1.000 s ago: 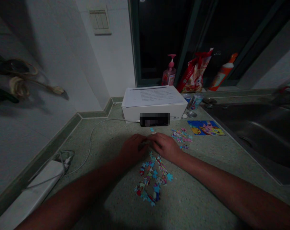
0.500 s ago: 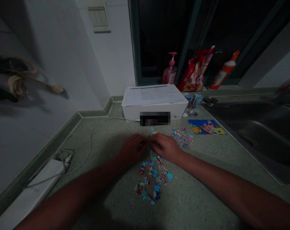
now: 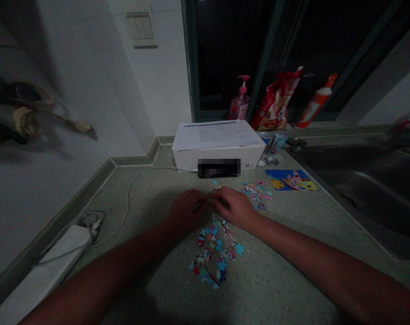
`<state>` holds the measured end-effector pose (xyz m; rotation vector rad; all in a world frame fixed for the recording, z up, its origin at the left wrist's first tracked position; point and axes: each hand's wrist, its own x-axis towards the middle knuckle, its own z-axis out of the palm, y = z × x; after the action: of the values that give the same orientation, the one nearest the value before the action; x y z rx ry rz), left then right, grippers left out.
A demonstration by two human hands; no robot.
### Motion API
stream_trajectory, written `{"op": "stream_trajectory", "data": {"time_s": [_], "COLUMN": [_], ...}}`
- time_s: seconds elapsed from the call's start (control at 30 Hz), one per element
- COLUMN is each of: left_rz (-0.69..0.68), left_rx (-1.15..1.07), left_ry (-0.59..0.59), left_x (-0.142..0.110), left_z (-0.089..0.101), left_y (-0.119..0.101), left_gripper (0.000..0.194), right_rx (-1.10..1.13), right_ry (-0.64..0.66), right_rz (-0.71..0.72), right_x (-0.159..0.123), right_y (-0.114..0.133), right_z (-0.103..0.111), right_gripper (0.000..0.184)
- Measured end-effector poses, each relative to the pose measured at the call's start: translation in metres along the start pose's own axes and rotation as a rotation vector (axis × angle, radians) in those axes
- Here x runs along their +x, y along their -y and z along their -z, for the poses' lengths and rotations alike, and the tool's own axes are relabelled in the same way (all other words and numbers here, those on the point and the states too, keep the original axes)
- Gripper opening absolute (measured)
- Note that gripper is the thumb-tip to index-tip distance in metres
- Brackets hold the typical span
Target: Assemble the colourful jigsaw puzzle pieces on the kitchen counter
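Observation:
My left hand and my right hand meet fingertip to fingertip above the counter, both closed in a pinch. Between them a small bluish puzzle piece barely shows; its shape is mostly hidden by the fingers. Just nearer to me lies a loose pile of colourful jigsaw pieces, many of them light blue. A second heap of pink and multicoloured pieces rests right of my right hand. Beyond my fingertips a few more pieces lie on the counter.
At the back stands a white box with printed paper on top. A colourful cartoon picture card lies near the sink. A can stands beside the box. On the left are a white power strip and its cable.
My hands stay in nearly the same place, with only a slight shift of the right fingers. A bit of bluish piece now shows between the fingertips.

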<state>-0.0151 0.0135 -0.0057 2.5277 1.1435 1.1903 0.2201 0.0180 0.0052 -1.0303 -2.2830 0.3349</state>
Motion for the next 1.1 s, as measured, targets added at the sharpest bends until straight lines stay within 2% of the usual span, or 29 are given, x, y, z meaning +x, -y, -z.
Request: {"op": "stream_trajectory", "data": {"time_s": [0.47,0.87,1.1], "left_rz": [-0.056,-0.075,0.015], "left_rx": [-0.01,0.01,0.011], "left_ry": [-0.04,-0.031,0.016], "left_x": [0.0014,0.0011,0.0012], "left_z": [0.0022,0.0014,-0.0003], "left_y": [0.0002,0.0009,0.0017], "left_gripper": [0.016,0.015,0.022], "right_rx": [0.032,0.066,0.054], "right_ry": [-0.024,-0.04,-0.126], "right_rz": [0.028,0.004,0.024], "right_x": [0.0008,0.0007,-0.0001], "right_y": [-0.0039,-0.0001,-0.0044], "right_z": [-0.0018,0.0008,0.001], "right_gripper": [0.009,0.018,0.018]}}
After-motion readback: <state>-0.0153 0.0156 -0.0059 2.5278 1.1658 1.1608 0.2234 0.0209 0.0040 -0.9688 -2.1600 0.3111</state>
